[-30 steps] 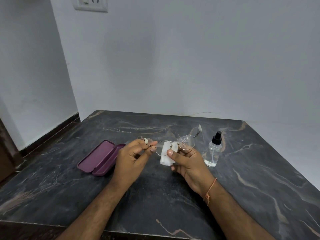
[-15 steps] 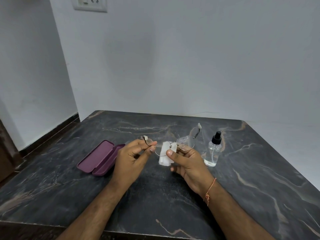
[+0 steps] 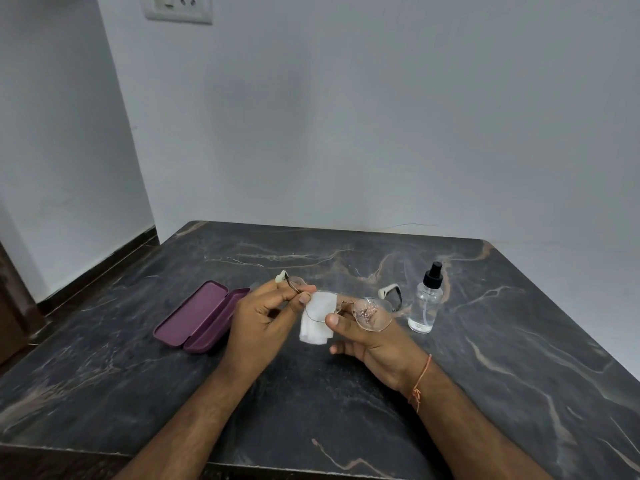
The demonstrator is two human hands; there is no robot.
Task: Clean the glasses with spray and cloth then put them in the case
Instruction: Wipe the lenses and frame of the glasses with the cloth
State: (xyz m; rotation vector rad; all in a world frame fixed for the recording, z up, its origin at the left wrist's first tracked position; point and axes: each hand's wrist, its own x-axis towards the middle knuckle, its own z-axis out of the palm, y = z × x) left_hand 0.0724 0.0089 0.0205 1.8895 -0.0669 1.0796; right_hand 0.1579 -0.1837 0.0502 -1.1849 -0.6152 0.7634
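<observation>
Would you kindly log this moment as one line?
phase: wiping | left hand: holds glasses | right hand: cloth on lens | spray: standing | case: open

the open case (image 3: 201,317) lies just left of my left hand (image 3: 263,317), the spray bottle (image 3: 425,301) stands just right of my right hand (image 3: 374,337). bare surface (image 3: 311,403) lies under my forearms, and beyond toward the wall.

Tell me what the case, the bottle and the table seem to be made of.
Case: purple, matte, likely a hard shell with soft lining; no shine. Bottle: clear plastic or glass, see-through, with a black, probably plastic, spray cap. Table: dark polished stone, marble by its pale veins, or a laminate copy.
</observation>
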